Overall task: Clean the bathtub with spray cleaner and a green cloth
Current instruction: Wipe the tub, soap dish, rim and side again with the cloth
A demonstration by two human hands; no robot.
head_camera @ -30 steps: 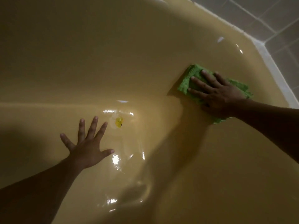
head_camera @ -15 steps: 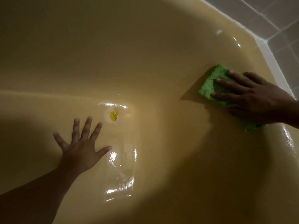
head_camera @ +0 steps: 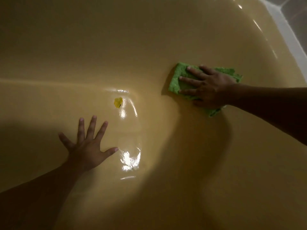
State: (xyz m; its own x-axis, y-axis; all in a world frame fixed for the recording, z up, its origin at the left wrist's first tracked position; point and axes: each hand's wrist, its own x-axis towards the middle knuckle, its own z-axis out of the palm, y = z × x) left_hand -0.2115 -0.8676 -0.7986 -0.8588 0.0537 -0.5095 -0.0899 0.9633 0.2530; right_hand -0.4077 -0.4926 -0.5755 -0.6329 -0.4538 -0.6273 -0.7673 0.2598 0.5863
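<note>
The frame is filled by the inside of a beige-yellow bathtub point(head_camera: 149, 47), seen from above, w/ dim edges and a brighter patch in the middle. The green cloth point(head_camera: 178, 80) is found right of centre, approx. at mid-height of the frame, laid flat against the tub's sloping wall where it curves toward the floor. It is pressed down by the right hand point(head_camera: 211, 87), which enters from the right edge. Its fingers point(head_camera: 191, 79) are held straight and slightly spread across the cloth, pointing left. Nothing is gripped or pinched; the cloth is only covered by the flat hand. Cloth edges are seen beyond the hand at the left, the top right and below the wrist.

The left hand point(head_camera: 86, 149) is placed in the lower left of the frame, palm down on the tub floor, all five fingers stretched and fanned wide. Nothing is held by it. Its forearm is lost in shadow toward the bottom-left corner.

A small yellow scrap point(head_camera: 118, 102) is seen on the tub floor left of centre, between the two hands and apart from both. Wet glare point(head_camera: 130, 159) is reflected just right of the left thumb — more streaks are visible beside the scrap. A white rim strip point(head_camera: 289, 32) and grey tile point(head_camera: 297, 7) are cut off in the upper right corner.
</note>
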